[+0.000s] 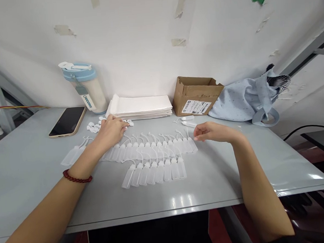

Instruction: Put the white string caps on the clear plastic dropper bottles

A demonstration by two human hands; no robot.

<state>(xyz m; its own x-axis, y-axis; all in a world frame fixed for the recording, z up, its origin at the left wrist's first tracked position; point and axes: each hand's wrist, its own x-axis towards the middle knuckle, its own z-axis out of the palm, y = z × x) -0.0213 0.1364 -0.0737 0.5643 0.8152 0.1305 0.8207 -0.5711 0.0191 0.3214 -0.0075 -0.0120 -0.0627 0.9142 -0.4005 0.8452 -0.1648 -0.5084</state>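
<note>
Small translucent plastic bottles [154, 174] with thin white strings at their necks lie side by side in a front row. Behind it runs a longer row of the same bottles [153, 150]. My left hand [111, 129] reaches over the back row, its fingers bent down among small white caps [93, 128]. One white cap shows at its fingertips. At the right end of the back row hovers my right hand [214, 131], its fingers curled together close to the last bottle. What its fingertips hold, if anything, is hidden. Two white stringed pieces [188, 118] lie just behind it.
A stack of white paper [143, 106], an open cardboard box [196, 97] and a light blue cloth bag [238, 99] stand along the wall. At the left are a phone [68, 121] and a blue-lidded tumbler [87, 89]. A tape roll [265, 118] leans by the bag.
</note>
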